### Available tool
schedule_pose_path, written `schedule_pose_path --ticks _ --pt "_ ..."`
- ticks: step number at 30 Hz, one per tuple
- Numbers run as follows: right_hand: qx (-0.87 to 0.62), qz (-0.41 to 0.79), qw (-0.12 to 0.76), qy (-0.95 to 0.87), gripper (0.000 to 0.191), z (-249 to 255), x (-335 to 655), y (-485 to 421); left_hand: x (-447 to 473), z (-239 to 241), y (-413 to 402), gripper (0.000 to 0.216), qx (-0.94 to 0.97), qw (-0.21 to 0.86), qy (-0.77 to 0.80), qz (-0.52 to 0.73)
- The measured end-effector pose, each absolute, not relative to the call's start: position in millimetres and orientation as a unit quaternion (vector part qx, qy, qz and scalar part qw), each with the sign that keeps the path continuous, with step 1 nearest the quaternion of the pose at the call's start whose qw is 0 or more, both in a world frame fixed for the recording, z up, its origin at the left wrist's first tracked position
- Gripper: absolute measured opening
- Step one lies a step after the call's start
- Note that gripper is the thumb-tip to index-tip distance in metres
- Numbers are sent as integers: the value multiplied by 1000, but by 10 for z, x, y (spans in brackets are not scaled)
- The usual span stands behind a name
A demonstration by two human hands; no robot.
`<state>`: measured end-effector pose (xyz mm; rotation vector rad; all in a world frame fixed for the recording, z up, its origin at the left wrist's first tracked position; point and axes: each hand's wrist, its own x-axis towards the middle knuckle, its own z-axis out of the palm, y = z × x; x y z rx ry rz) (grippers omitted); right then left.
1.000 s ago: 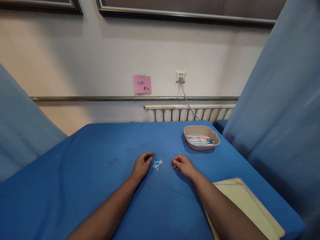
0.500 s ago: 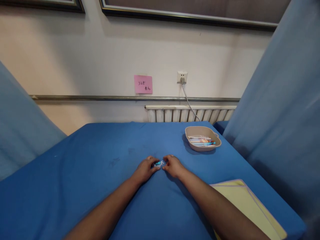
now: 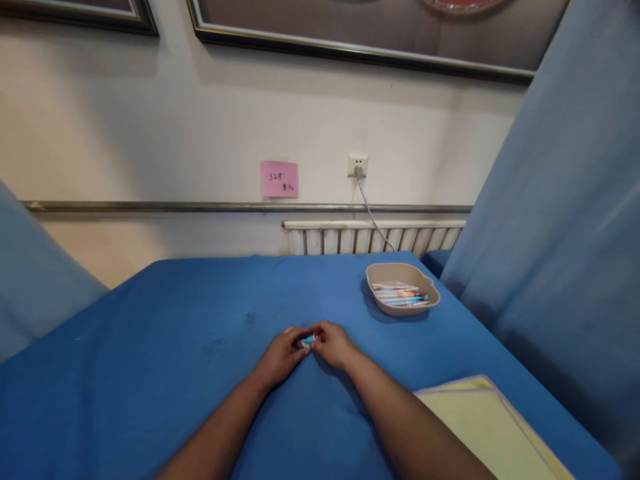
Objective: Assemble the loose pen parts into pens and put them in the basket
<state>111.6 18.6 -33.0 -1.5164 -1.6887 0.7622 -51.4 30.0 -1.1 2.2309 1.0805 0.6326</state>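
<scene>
A small light-blue and white thing (image 3: 308, 340) lies low over the blue-covered table, between my fingers; it is too small and too covered to name. My left hand (image 3: 283, 357) grips it from the left, with thumb and fingers curved round it. From the right, my right hand (image 3: 333, 343) closes on its other side, fingers bent and thumb tip near the left thumb. The fingertips of both hands nearly meet and hide part of the thing.
A beige basket (image 3: 375, 272) holding several pens or slim sticks stands at the right. Nearer me on the right lies a folded yellow cloth (image 3: 480, 420). Blue curtains (image 3: 560, 220) hang at both sides, and a radiator (image 3: 345, 240) runs behind the table.
My right hand has moved left, closing the gap to my left hand and the small thing. The view has tilted up slightly.
</scene>
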Motion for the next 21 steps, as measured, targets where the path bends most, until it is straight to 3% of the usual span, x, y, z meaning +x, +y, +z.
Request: schedule_pose_path --ticks 7,21 --pt "-609 293 385 -628 19 -439 1183 243 -586 -34 300 27 803 306 446 251" --pt "-585 210 329 -711 17 -270 1065 114 -586 -53 321 23 814 269 444 260"
